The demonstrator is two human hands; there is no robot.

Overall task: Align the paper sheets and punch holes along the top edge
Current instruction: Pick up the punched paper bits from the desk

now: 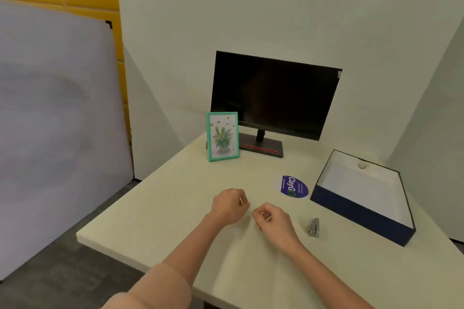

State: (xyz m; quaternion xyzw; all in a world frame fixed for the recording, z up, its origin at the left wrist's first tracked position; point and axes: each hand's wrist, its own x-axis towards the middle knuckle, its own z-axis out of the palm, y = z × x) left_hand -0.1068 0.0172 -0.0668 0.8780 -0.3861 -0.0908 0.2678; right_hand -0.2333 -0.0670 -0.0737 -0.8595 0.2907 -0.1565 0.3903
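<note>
My left hand and my right hand are side by side over the middle of the cream table, both with fingers curled. They pinch the far edge of pale paper sheets. The sheets stretch back between my forearms and barely stand out from the tabletop. A small silver metal hole punch rests on the table just right of my right hand, untouched.
An open dark blue box with a white inside sits at the right. A purple sticker lies beyond my right hand. A teal picture frame and a dark monitor stand at the back. The table's left edge drops to the floor.
</note>
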